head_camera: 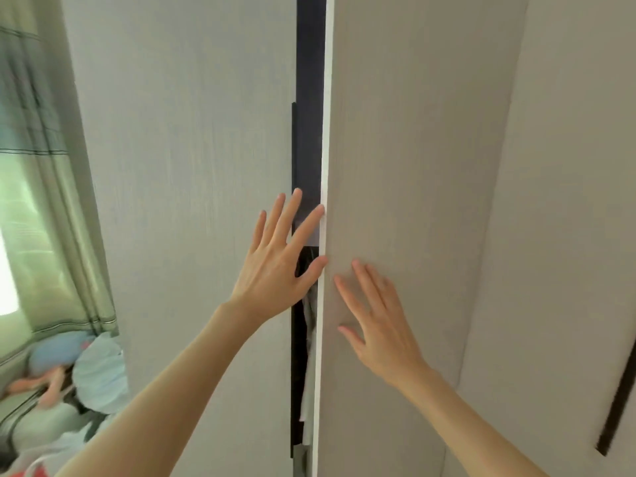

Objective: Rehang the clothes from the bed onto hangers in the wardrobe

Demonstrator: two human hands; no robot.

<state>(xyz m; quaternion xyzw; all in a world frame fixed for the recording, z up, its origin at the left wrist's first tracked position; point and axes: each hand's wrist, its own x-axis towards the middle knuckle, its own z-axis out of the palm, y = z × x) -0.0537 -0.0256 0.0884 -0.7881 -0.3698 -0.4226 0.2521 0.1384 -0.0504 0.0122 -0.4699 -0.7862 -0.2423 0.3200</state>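
Two pale grey wardrobe doors fill the view, with a narrow dark gap [309, 132] between them. My left hand [278, 263] lies flat with straight fingers on the left door [179, 166], its index finger and thumb reaching across the gap to the white edge of the right door. On the face of the right door [413, 149], my right hand [375, 321] presses flat, fingers spread. Pale grey cloth [309, 339] hanging inside shows through the lower gap. No hanger is visible.
A green checked curtain [41, 201] hangs at a bright window on the left. Below it lie soft blue and pale bundles [93, 370] and other blurred items. Another grey panel with a dark handle strip [616, 407] stands at the right.
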